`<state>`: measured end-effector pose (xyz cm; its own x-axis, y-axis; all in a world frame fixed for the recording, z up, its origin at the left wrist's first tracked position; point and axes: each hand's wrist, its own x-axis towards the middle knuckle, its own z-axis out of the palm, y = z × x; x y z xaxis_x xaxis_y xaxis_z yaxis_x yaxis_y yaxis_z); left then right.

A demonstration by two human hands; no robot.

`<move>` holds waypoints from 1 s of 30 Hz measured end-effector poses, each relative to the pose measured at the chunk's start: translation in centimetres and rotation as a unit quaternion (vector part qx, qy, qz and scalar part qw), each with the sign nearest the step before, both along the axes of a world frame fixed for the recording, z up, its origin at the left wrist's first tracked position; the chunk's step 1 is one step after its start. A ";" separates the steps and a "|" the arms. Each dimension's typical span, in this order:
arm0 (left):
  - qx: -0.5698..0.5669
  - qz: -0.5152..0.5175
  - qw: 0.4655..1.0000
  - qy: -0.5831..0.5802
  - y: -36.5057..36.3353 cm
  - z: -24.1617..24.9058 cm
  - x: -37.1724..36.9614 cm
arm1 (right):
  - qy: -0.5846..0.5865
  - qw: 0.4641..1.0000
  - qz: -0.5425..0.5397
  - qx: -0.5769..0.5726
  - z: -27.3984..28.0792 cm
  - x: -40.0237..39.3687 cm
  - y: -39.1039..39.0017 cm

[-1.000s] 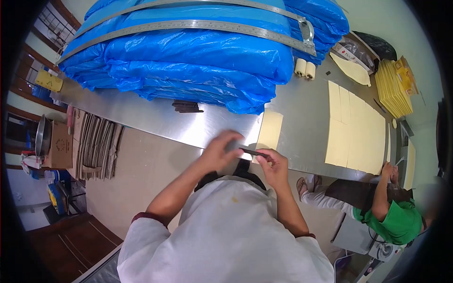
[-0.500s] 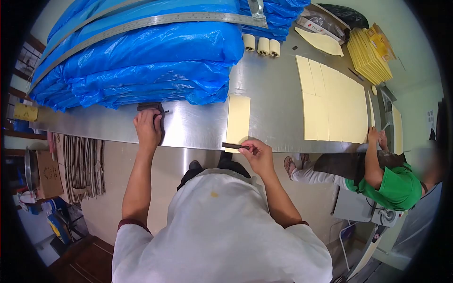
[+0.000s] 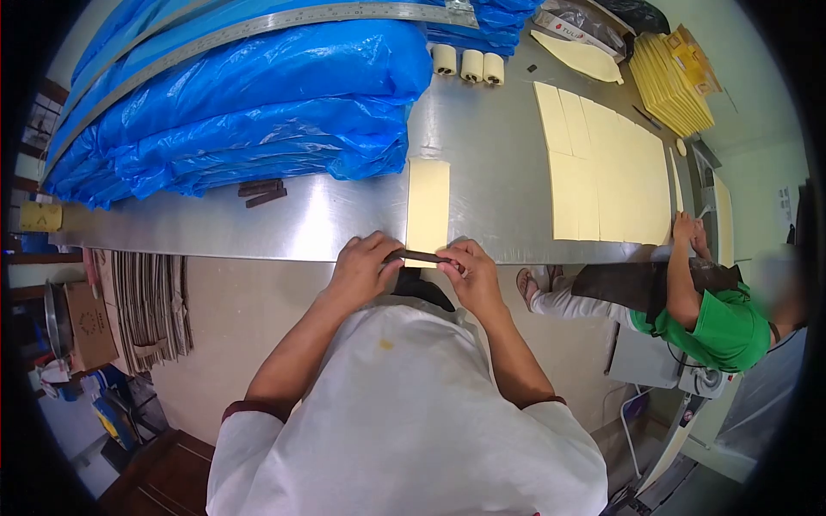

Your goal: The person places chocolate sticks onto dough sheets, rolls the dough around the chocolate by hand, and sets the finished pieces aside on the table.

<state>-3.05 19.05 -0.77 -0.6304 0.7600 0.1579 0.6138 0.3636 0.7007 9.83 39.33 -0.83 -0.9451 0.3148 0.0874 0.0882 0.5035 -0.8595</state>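
Observation:
A pale yellow strip of dough (image 3: 428, 206) lies lengthwise on the metal table, its near end at the front edge. Across that near end is a dark brown chocolate stick (image 3: 422, 256). My left hand (image 3: 366, 268) pinches its left end, and my right hand (image 3: 471, 273) grips the right end between thumb and fingers. Whether the left fingers hide a second stick I cannot make out. More chocolate sticks (image 3: 262, 192) lie in a small pile to the left, beside the blue plastic.
A large blue plastic-wrapped stack (image 3: 258, 112) with a metal ruler (image 3: 284, 19) on top fills the back left. Several rolled dough pieces (image 3: 471, 65) stand behind the strip. Cut dough sheets (image 3: 611, 172) lie to the right, near a co-worker in green (image 3: 731, 340).
My left hand has moved right from the chocolate pile to the stick at the dough's near end. My right hand stays there. The view has shifted slightly.

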 end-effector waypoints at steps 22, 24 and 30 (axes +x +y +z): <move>0.036 0.014 0.995 0.090 0.2 -1.7 1.4 | 0.069 0.987 0.050 0.137 -1.0 0.8 -0.3; 0.044 0.000 0.994 0.099 0.2 -2.1 1.4 | 0.072 0.987 0.055 0.133 -1.4 0.8 -0.1; 0.067 0.031 0.996 0.045 1.2 -1.7 0.8 | 0.077 0.991 0.060 0.096 -0.6 -0.7 1.5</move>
<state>-2.21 20.25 -2.47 -0.6547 0.6877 0.3139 0.6559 0.3104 0.6880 9.14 40.81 -1.47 -0.9455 0.1642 0.2810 -0.1072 0.6580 -0.7454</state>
